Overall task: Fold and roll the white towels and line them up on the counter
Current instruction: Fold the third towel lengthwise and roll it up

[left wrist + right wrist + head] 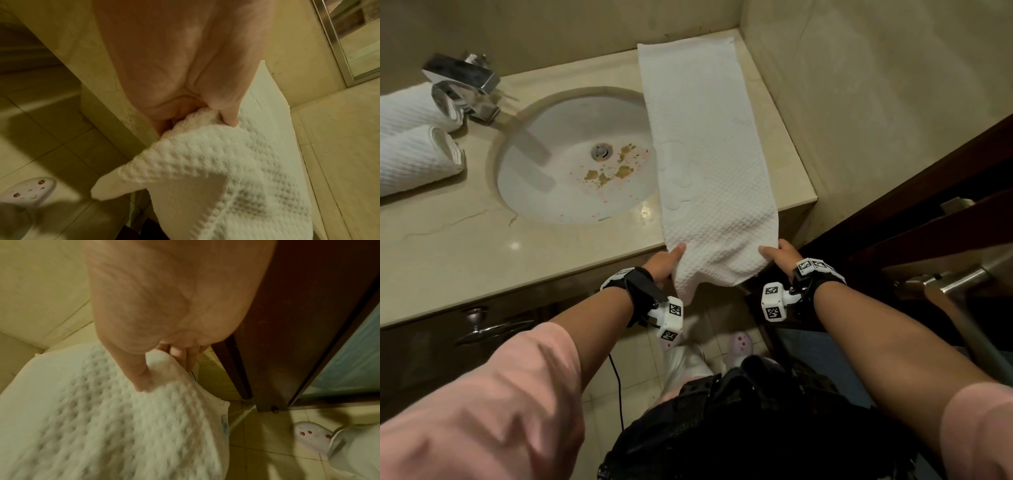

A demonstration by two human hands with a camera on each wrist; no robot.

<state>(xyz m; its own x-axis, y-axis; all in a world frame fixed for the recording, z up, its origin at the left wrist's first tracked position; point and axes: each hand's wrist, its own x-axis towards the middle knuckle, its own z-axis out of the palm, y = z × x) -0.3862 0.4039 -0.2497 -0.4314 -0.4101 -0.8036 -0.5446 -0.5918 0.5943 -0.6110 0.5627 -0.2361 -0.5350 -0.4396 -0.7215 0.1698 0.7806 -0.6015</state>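
A long white waffle-weave towel (pixel 705 147) lies folded into a narrow strip on the right of the beige counter (pixel 448 246), from the back wall to the front edge, partly over the sink rim. Its near end hangs off the front edge. My left hand (pixel 667 263) pinches the near left corner, thumb on top; the same grip shows in the left wrist view, left hand (pixel 205 112) on towel (pixel 226 162). My right hand (pixel 779 255) pinches the near right corner, seen close as right hand (pixel 164 363) on towel (pixel 102 410). Two rolled white towels (pixel 414 144) lie side by side at the counter's left.
A white round sink (pixel 571 154) with brownish specks sits in the counter's middle, a chrome faucet (pixel 465 85) behind it. Tiled walls close the back and right. A dark wooden door (pixel 928 219) with a metal handle stands at the right. Cabinet handles sit below the counter.
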